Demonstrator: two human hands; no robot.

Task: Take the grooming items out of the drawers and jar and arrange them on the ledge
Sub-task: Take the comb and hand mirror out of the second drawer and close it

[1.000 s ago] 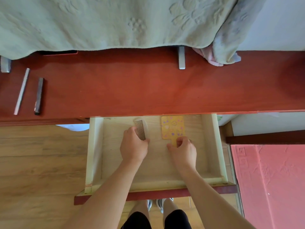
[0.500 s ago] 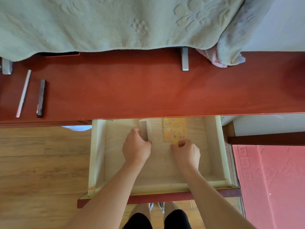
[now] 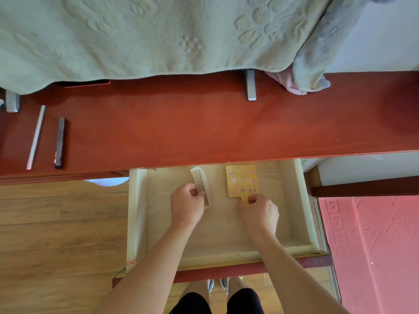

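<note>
A green embossed blanket drapes over the back of the red ledge, where a pale stick and a dark stick lie side by side at the left end. The ledge overhangs the back of the open drawer. The yellow paddle mirror in the drawer shows lilac dots and pale shapes, nothing readable. The left hand has its fingers curled, pinching the white comb in the drawer. The right hand pinches the mirror's short handle.

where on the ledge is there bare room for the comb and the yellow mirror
The ledge is bare from the dark stick rightward, below the blanket and bracket. Crowded only at the left, by the pale stick.
</note>
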